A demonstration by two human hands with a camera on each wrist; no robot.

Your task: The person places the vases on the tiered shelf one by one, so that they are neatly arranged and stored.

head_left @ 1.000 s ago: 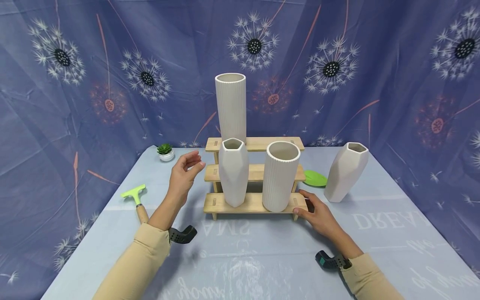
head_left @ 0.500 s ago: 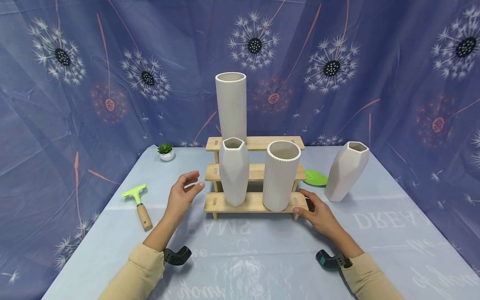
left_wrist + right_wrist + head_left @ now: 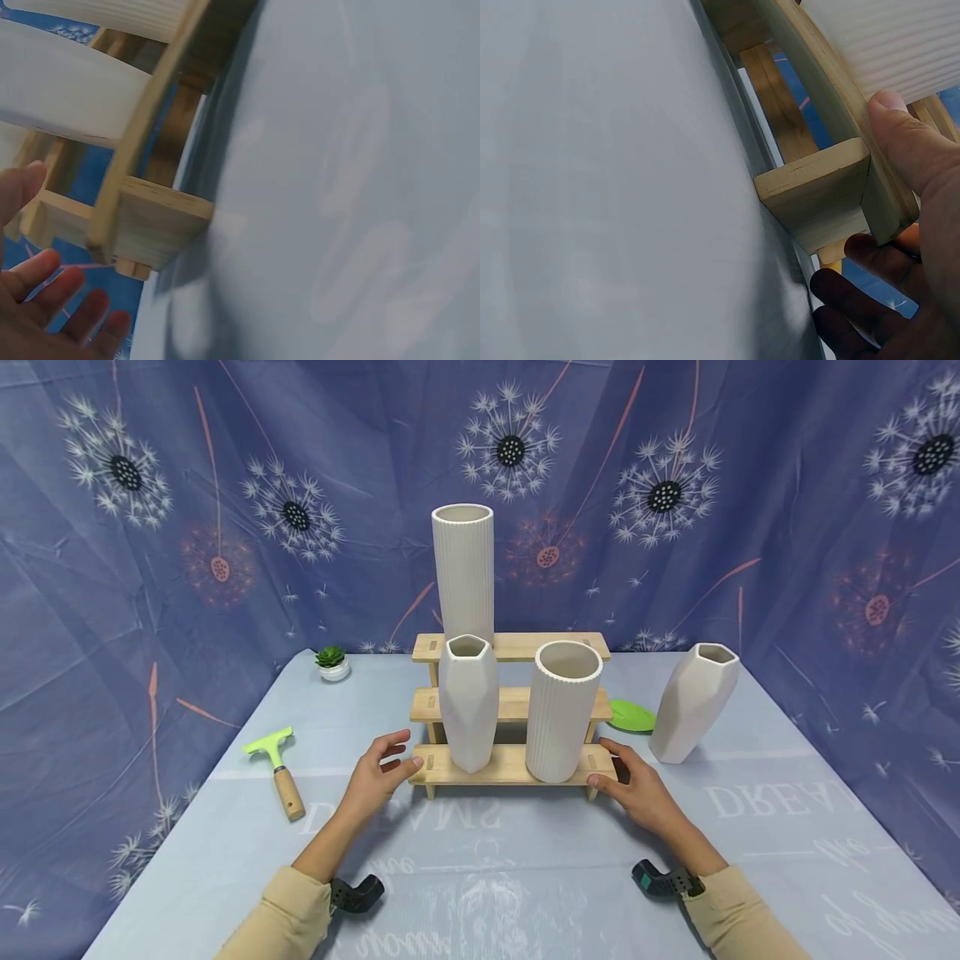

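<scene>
A three-tier wooden display stand (image 3: 517, 760) stands mid-table. On its lowest step are a white faceted vase (image 3: 468, 710) at left and a wide ribbed white vase (image 3: 562, 718) at right; a tall ribbed white vase (image 3: 463, 577) rises from the top step. My right hand (image 3: 637, 785) grips the right end of the lowest step; in the right wrist view its thumb (image 3: 900, 127) lies on top and the fingers curl below. My left hand (image 3: 378, 772) is at the step's left end, thumb and fingers spread apart with nothing between them, as the left wrist view shows.
Another white faceted vase (image 3: 692, 702) leans to one side at the right, beside a green leaf-shaped piece (image 3: 632, 716). At the left lie a green squeegee with a wooden handle (image 3: 288, 793) and a small potted succulent (image 3: 332, 664). A blue floral curtain (image 3: 360, 485) hangs behind the table.
My left hand has come down from beside the upper steps to the left end of the lowest step. My right hand and the vases have stayed in place.
</scene>
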